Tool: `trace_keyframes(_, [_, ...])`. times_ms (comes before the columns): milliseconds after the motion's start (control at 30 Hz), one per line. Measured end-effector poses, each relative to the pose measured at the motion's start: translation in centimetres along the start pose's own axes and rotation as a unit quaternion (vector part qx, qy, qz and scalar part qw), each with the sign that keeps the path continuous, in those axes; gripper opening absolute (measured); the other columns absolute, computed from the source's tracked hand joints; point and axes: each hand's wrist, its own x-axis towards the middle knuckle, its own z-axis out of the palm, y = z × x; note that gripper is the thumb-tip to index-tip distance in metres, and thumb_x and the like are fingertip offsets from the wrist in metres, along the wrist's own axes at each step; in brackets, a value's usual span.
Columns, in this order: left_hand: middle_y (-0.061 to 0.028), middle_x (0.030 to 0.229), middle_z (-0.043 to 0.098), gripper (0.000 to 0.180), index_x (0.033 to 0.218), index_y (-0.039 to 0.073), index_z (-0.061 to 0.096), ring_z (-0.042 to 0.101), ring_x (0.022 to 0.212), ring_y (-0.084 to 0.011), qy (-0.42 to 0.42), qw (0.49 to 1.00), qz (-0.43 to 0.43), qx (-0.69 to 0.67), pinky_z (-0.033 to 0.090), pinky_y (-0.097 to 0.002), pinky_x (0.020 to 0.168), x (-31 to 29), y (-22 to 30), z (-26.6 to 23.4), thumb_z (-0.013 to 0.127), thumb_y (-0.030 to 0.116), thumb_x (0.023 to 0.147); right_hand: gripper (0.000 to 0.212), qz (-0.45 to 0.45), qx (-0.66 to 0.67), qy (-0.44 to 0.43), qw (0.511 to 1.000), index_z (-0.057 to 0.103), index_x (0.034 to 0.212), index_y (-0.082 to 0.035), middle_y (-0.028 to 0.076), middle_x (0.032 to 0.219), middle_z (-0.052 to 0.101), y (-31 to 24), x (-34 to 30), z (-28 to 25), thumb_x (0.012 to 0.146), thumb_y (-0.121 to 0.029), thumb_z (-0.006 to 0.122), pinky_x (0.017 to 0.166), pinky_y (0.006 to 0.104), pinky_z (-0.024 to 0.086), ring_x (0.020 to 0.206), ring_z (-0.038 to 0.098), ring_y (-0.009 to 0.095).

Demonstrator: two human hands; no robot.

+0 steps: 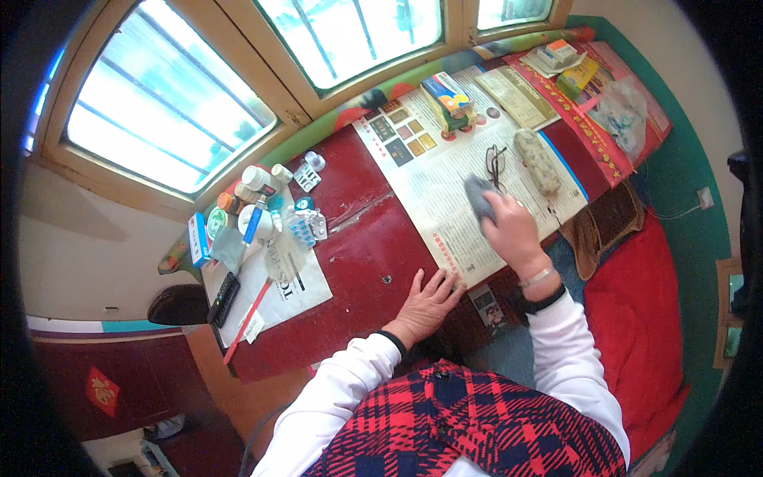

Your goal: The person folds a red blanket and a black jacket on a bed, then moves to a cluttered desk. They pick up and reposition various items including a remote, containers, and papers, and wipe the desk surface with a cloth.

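My right hand [513,230] is closed on a folded grey cloth [478,195], held over the printed paper sheet [433,191] that covers part of the dark red table [342,195]. Just beyond the cloth lies a pair of glasses [494,163], and to its right a long patterned glasses case [537,161]. My left hand [425,310] rests flat at the table's near edge, its fingers spread over the near left corner of the sheet, holding nothing.
Pill bottles [258,181], blister packs [306,226] and a black remote control [225,298] crowd the table's left end. Small boxes [447,97] stand by the window. A plastic bag [624,115] sits far right. A brown chair back [608,226] touches the right side.
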Motion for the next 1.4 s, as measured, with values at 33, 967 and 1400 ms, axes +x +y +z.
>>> trace_keyframes(33, [-0.0084,0.130,0.042,0.048,0.126,0.016,0.045,0.037,0.122,-0.0276,0.003,1.000,-0.002,-0.007,0.026,-0.0557,0.099,0.0,0.0,0.0,0.050,0.019,0.078,0.038,-0.012,0.003,0.011,1.000,0.053,0.110,-0.008,0.015,0.089,0.057,-0.9,2.4,1.2,0.073,-0.012,0.061,0.069,0.0419,0.049,0.082,0.058,0.034])
trace_keyframes(967, [-0.0132,0.135,0.038,0.053,0.126,0.013,0.045,0.033,0.126,-0.0308,0.011,0.998,-0.023,-0.059,0.024,-0.0559,0.101,-0.1,-0.3,0.0,0.057,0.022,0.075,0.022,-0.178,0.023,-0.258,0.950,0.065,0.092,-0.013,0.008,0.094,0.062,-1.2,2.4,4.9,0.073,-0.008,0.057,0.078,0.0389,0.047,0.090,0.058,0.030])
trace_keyframes(1400, [-0.0193,0.111,0.053,0.046,0.115,0.000,0.047,0.050,0.104,-0.0338,0.170,0.966,-0.147,-0.127,0.043,-0.0387,0.089,12.1,-3.8,-3.5,0.059,0.026,0.080,0.050,0.073,0.324,-0.119,0.936,0.053,0.116,-0.002,0.016,0.107,0.059,7.1,-6.6,-6.8,0.068,0.003,0.040,0.095,0.0305,0.038,0.105,0.054,0.023])
